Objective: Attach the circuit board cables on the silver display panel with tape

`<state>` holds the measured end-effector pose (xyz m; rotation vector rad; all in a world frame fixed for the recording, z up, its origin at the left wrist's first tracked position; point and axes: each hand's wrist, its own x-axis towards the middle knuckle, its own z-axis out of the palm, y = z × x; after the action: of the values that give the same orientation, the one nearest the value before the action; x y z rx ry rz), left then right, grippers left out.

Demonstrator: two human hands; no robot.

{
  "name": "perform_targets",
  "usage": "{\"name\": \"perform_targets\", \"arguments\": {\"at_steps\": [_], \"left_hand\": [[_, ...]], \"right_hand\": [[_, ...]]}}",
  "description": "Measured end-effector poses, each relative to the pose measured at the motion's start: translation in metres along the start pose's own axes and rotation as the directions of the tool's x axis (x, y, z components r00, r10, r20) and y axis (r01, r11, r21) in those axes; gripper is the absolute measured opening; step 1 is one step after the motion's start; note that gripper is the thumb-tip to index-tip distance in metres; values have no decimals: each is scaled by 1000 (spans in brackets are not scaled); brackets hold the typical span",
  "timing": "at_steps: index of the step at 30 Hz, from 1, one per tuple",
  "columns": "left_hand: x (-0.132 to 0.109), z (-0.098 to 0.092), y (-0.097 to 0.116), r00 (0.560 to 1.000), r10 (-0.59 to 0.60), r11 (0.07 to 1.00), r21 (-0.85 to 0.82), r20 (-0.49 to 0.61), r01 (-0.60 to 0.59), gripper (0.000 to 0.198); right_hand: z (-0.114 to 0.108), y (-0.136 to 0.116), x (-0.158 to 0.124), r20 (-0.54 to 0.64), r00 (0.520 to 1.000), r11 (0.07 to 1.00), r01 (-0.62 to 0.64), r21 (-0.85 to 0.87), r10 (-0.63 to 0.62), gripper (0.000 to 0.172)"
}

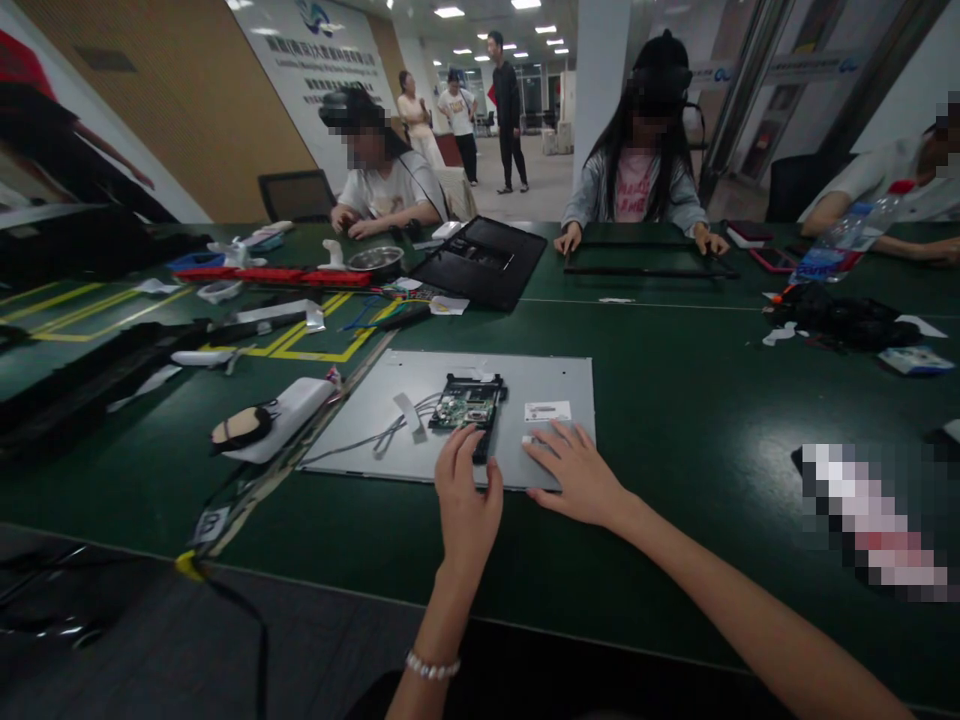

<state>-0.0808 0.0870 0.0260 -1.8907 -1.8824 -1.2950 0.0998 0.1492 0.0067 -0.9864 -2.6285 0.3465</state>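
Silver panel [540,372] lying flat on a green tabletop [690,400] here, around the middle and closer to the near edge than the far one. Sitting on it is a little green circuit board [459,405] in a black bracket [487,440], roughly mid-panel, with grey cables [375,440] trailing off toward the panel's near left corner and a strip of silvery tape [409,412] by them. Left hand [466,490] is at the near end of the bracket, fingers curled over, thumb apart from them; can't tell if it's actually pinching the thing or just resting there. Beaded bracelet [433,666] on that wrist, btw. Right hand [576,475] isn't gripping anything, just fingers spread over the panel's near right corner, right below a white label [547,411]. Just off the panel's left side there's a white object [304,408] with a tan round piece [240,428] at its near end. Toward the tabletop's far edge you've got a black cover [480,262], a metal bowl [376,262] left of it, and someone in a pale jacket [585,190] with both hands at a thin black frame [645,271]. Plastic bottle [832,240] is over near the far right corner, tilted.
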Motion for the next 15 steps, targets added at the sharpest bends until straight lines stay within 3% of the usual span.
{"name": "perform_targets", "arguments": {"at_steps": [3, 7, 11, 15], "left_hand": [[11, 2, -8, 979, 15, 987, 154, 203, -47, 45], [28, 11, -27, 906, -57, 919, 377, 419, -116, 53], [43, 26, -47, 861, -126, 853, 496, 492, -159, 50], [66, 44, -67, 867, -146, 821, 548, 476, -162, 48]], "right_hand": [[0, 1, 0, 27, 1000, 1000, 0, 7, 0, 64], [0, 3, 1, 56, 998, 1000, -7, 20, 6, 65], [0, 4, 1, 59, 998, 999, -10, 31, 8, 66], [-1, 5, 0, 61, 998, 999, -12, 46, 9, 67]]}}
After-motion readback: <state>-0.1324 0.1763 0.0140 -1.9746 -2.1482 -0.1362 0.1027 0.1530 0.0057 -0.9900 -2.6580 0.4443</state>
